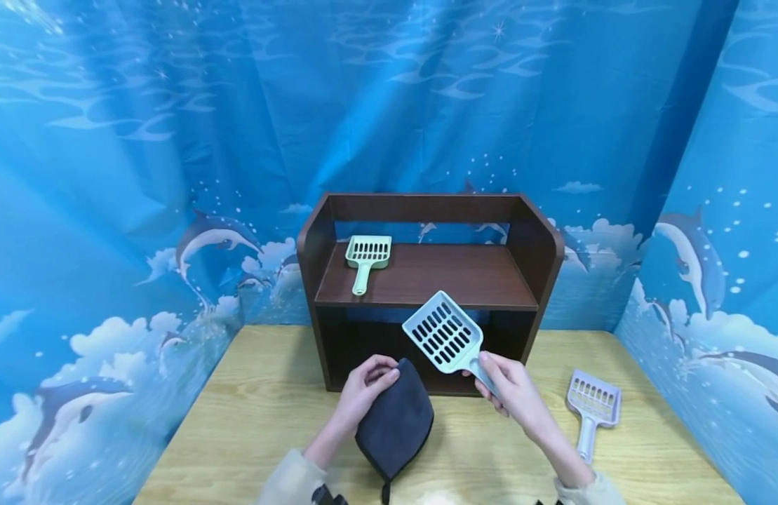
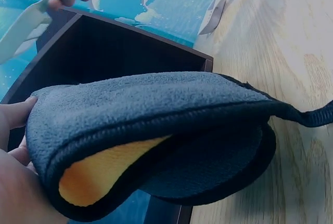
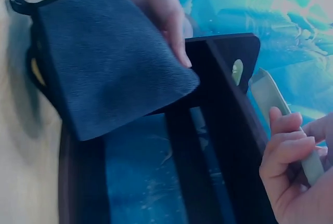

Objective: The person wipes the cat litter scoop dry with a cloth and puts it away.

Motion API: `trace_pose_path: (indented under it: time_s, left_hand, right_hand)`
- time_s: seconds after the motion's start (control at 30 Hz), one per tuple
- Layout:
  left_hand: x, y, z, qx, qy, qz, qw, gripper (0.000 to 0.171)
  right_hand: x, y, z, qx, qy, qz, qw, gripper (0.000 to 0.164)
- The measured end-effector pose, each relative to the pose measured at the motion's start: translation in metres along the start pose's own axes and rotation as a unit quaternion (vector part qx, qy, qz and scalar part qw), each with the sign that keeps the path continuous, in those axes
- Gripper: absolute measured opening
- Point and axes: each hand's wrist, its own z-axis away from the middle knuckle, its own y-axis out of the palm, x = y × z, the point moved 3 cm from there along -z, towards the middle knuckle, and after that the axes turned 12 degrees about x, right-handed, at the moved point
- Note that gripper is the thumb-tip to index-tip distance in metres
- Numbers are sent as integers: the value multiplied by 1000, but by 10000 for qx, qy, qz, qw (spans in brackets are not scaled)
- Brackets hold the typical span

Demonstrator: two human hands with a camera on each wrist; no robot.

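Observation:
A folded dark grey cleaning cloth (image 1: 396,419) with black edging and a hanging loop is pinched at its upper corner by my left hand (image 1: 365,393). In the left wrist view the cloth (image 2: 145,104) bends over, and its orange inner side shows within the fold. My right hand (image 1: 511,389) grips the handle of a pale blue-green litter scoop (image 1: 444,332), slotted head up and tilted to the left. Cloth and scoop are apart, both in front of the shelf. In the right wrist view the fingers (image 3: 286,151) curl round the scoop's handle.
A dark brown two-tier shelf (image 1: 439,277) stands at the back of the wooden table (image 1: 237,421). On its upper board, at the left, lies a light green litter scoop (image 1: 367,256). A lilac litter scoop (image 1: 593,403) lies on the table at the right. Blue ocean-print curtains surround the table.

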Motion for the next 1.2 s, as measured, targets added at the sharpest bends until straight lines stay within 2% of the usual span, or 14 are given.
trace_pose_path:
  time_s: [0.23, 0.43, 0.63, 0.8, 1.2]
  left_hand:
    - [1, -2, 2, -107, 7, -17, 9999, 21]
    - [1, -4, 4, -100, 19, 50, 9999, 22]
    - [1, -7, 6, -244, -53, -8, 9997, 21]
    - [2, -8, 8, -269, -116, -33, 9996, 22]
    - [2, -10, 8, -281, -77, -4, 9996, 22]
  right_hand:
    - [22, -6, -19, -340, -465, -29, 9983, 36]
    - [43, -15, -44, -510, -403, -134, 9978, 36]
    - [60, -24, -74, -131, 27, -174, 9998, 38]
    - [67, -26, -99, 305, 172, -186, 9992, 42]
    - [66, -25, -144, 932, 579, -985, 9891, 48]
